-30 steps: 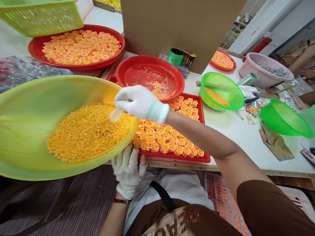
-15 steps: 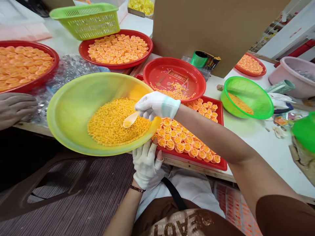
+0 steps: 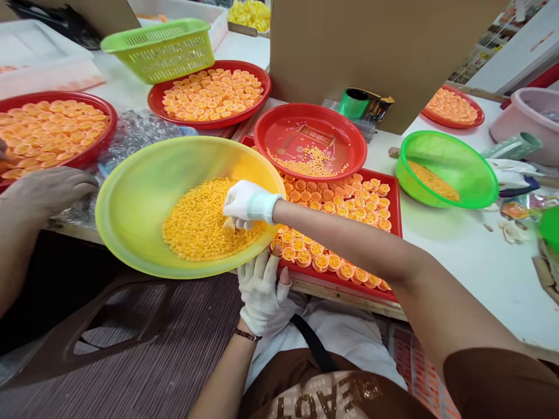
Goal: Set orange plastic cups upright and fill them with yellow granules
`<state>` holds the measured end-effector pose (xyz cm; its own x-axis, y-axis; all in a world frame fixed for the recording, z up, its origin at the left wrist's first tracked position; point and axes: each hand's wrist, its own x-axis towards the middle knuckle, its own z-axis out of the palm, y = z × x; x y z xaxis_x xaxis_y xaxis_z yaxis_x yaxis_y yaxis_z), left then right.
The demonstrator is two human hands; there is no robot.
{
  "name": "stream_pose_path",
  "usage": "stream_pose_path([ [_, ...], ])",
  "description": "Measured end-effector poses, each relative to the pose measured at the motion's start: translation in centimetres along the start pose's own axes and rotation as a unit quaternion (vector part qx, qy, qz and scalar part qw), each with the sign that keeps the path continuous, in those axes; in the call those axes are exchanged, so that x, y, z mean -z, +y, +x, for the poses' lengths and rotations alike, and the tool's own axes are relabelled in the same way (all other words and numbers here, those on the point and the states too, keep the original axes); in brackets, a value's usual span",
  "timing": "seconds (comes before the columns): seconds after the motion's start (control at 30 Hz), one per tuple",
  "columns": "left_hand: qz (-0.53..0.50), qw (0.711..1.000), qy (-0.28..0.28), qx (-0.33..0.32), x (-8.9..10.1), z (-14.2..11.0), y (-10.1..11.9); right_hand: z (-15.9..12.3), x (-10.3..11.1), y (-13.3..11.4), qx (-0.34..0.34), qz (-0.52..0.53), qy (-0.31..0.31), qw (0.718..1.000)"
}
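Note:
My left hand (image 3: 261,291), in a white glove, holds up the near rim of a big yellow-green bowl (image 3: 140,192) from below. The bowl is tilted and holds a heap of small yellow beads (image 3: 205,224). My right hand (image 3: 248,205), also gloved, is closed on a small pale spoon (image 3: 229,224) whose tip is dug into the beads. Just right of the bowl lies a red tray (image 3: 391,201) packed with small orange cups (image 3: 336,224), several of them filled with yellow beads.
A red plate (image 3: 279,125) with scattered beads lies behind the tray. A green bowl (image 3: 445,169) stands at the right. Red plates of orange cups (image 3: 209,93) (image 3: 48,125), a green basket (image 3: 161,49) and a cardboard box (image 3: 375,52) stand behind. Another person's hand (image 3: 43,192) rests at the left.
My right hand has lowered the spoon from above the heap down into the beads. The view has shifted, and the other person's hand has come further in at the left.

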<state>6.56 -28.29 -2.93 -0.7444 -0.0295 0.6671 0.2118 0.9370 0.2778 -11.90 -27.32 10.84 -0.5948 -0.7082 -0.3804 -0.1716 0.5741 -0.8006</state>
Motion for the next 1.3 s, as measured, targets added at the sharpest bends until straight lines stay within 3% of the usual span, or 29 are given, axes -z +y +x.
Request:
stream_pose_path([
  [0.1, -0.004, 1.0, -0.009, 0.004, 0.1, -0.1, 0.1, -0.4, -0.3, -0.6, -0.037, 0.103, -0.036, 0.993],
  [0.27, -0.001, 1.0, -0.016, 0.009, 0.1, 0.0, 0.1, -2.8, 2.7, -0.9, -0.074, 0.231, -0.035, 0.97],
  [0.37, 0.005, 1.0, 0.001, -0.006, -0.1, 0.0, -0.2, -4.8, 5.4, 0.0, -0.054, 0.295, 0.003, 0.954],
  [0.5, 0.012, 0.999, 0.021, -0.032, -0.7, -0.1, -0.6, -8.6, 9.1, 3.0, -0.035, 0.334, 0.077, 0.939],
  [0.67, 0.013, 0.998, 0.038, -0.043, -1.0, 0.1, -0.8, -11.3, 11.3, 8.2, -0.073, 0.302, 0.212, 0.926],
  [0.8, 0.013, 0.998, 0.038, -0.046, -1.0, 0.1, -0.8, -10.6, 10.2, 10.8, -0.092, 0.215, 0.278, 0.932],
  [0.9, 0.016, 0.998, 0.036, -0.048, -1.0, 0.1, -0.8, -10.2, 8.9, 11.5, -0.053, 0.09, 0.29, 0.951],
  [0.97, 0.016, 0.998, 0.034, -0.048, -1.0, 0.0, -0.9, -10.5, 8.4, 11.4, 0.0, -0.027, 0.289, 0.957],
  [1.07, 0.012, 0.998, 0.034, -0.045, -1.1, -0.1, -0.9, -11.6, 8.6, 10.2, 0.074, -0.146, 0.307, 0.937],
  [1.2, 0.008, 0.999, 0.032, -0.039, -1.1, -0.1, -0.8, -12.2, 9.0, 6.3, 0.118, -0.097, 0.331, 0.931],
  [1.3, 0.005, 0.999, 0.03, -0.038, -1.0, 0.1, -0.6, -9.9, 8.1, 2.7, 0.138, -0.065, 0.277, 0.949],
])
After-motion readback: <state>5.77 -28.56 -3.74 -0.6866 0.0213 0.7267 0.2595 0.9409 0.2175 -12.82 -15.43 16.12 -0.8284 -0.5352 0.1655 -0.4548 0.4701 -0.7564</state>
